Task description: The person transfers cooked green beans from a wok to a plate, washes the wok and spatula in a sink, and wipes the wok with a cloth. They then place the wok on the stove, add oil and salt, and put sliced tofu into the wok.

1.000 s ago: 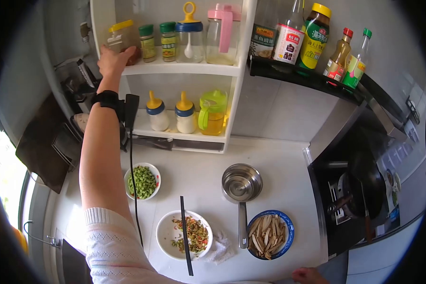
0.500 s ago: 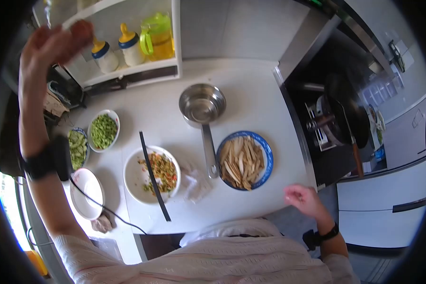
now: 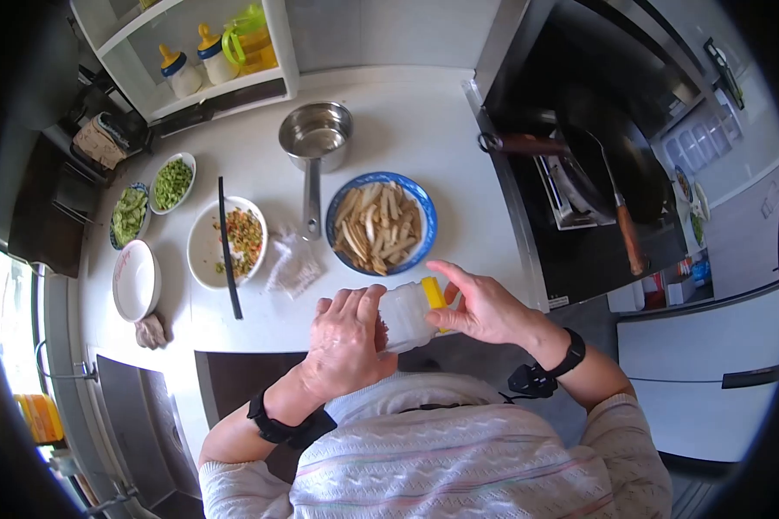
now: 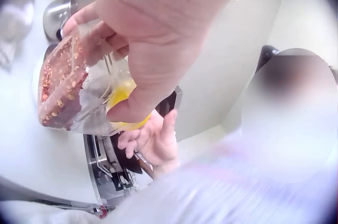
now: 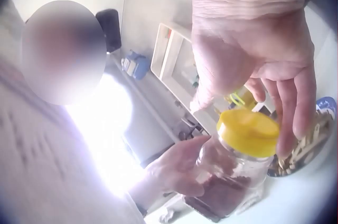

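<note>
My left hand (image 3: 344,342) grips the body of a clear plastic jar (image 3: 407,318), tilted on its side in front of my body, by the counter's front edge. The jar has a yellow lid (image 3: 434,298), which is on, and red chili flakes (image 4: 63,76) lie towards its base. My right hand (image 3: 492,310) is at the lid, thumb and fingers spread on either side of it. In the right wrist view its straight fingers reach down beside the lid (image 5: 248,131), not curled round it.
Near the jar stands a blue-rimmed plate (image 3: 431,238) of pale brown strips. A saucepan (image 3: 316,134), a white bowl (image 3: 201,270) of chopped mix with black chopsticks (image 3: 228,246) across it, and bowls of green vegetables (image 3: 173,183) stand leftward. A wok (image 3: 593,186) sits on the stove.
My left hand has come from the upper shelf down to my front with the jar. My right hand has come in from the right to the jar's lid. The head view has tipped downward.
</note>
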{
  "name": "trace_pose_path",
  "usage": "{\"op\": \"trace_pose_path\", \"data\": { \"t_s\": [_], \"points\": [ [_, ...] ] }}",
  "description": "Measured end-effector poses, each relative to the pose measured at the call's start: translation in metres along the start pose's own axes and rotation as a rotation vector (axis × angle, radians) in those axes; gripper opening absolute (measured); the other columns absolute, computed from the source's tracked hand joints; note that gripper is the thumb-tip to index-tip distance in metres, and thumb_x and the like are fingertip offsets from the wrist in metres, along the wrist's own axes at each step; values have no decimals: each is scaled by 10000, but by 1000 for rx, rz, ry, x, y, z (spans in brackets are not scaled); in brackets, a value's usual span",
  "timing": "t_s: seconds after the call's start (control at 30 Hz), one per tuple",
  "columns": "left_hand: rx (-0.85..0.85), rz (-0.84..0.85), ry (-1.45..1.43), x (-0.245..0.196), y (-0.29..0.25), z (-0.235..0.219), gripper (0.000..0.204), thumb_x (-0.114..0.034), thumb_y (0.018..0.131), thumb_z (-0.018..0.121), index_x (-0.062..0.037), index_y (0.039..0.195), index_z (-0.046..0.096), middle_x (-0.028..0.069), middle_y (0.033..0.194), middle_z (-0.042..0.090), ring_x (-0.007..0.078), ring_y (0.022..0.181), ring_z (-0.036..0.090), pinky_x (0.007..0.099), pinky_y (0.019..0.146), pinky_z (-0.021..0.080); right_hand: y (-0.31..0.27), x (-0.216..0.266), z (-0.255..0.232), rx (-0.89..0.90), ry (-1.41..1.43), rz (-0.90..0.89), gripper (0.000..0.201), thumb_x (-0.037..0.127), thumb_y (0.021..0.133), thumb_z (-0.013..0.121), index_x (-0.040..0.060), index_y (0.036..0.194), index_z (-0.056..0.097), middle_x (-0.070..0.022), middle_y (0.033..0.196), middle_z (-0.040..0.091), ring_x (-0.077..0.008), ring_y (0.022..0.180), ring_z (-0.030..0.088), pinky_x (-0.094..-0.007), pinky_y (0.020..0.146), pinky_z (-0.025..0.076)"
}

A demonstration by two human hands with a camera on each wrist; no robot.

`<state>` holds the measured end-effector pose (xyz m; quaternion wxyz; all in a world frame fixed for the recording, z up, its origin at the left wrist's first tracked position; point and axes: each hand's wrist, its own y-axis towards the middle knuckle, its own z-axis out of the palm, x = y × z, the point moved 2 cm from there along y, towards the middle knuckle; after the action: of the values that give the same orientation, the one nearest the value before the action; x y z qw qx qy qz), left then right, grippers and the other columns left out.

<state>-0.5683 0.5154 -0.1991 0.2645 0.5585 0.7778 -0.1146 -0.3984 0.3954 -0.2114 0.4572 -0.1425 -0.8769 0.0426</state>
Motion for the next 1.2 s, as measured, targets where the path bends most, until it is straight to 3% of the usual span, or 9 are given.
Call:
{"op": "trace_pose_path", "data": {
  "t_s": [0.2,0.4,0.5,0.6,0.67,0.77,0.87,1.03,1.2],
  "points": [
    [101,2,-58,-53,5,68,687,-187,508,726,-10,1113,454,134,919,570,294,863,552,384,803,431,-71,-45,-13,100,363,318,700,472,795,612,16,1264,362,-103,898,578,-140,642,611,-243,521,479],
    [109,120,-252,-86,23,104,684,-188,530,777,3,1107,463,139,901,581,266,827,586,348,724,481,-120,-74,-36,-84,-11,96,598,415,787,642,51,1214,436,-116,932,580,-205,816,611,-310,687,495],
    [673,-139,-746,-79,33,105,695,-146,581,778,9,1169,443,89,982,568,174,922,556,305,791,455,-132,-58,-52,-55,-99,-156,575,399,753,670,105,1205,470,-144,1108,535,-296,982,556,-356,801,470],
    [710,-37,-1167,-66,44,111,678,-165,580,764,6,1159,456,54,942,581,140,858,549,271,777,446,-138,-43,-76,-87,-127,-428,575,236,710,725,150,1220,474,-115,1203,470,-271,1083,504,-350,840,466],
    [776,-38,-1200,-63,58,102,673,-147,580,761,-23,1169,459,50,1013,574,129,889,544,264,788,437,-144,-35,-90,-118,-50,-408,616,98,659,738,181,1215,485,-93,1253,419,-258,1144,457,-340,888,447],
    [506,41,-1057,-58,82,81,834,-64,528,745,-26,1268,362,73,1165,466,186,1120,441,316,997,293,-141,-52,-99,-355,51,-145,600,89,665,725,152,1211,484,-90,1227,445,-253,1108,487,-324,904,438],
    [259,90,-700,-63,110,67,772,-90,555,719,-10,1240,372,92,1083,540,194,1028,513,313,926,377,-118,-116,-81,-456,-109,45,660,155,657,730,124,1240,423,-114,1195,480,-285,1089,502,-333,887,442],
    [67,-31,-783,-43,169,125,710,-169,636,745,24,1204,365,94,838,642,186,792,598,289,800,452,-84,-140,-50,-479,-293,136,692,208,654,717,133,1256,383,-107,1209,473,-294,1070,510,-361,879,439],
    [-286,-192,-330,-25,210,152,771,-241,636,755,21,1235,346,200,1126,505,348,1030,514,381,902,412,-58,-141,-35,-388,-404,147,701,224,661,709,170,1266,358,-66,1237,443,-289,1015,528,-386,822,456]
  ]
}}
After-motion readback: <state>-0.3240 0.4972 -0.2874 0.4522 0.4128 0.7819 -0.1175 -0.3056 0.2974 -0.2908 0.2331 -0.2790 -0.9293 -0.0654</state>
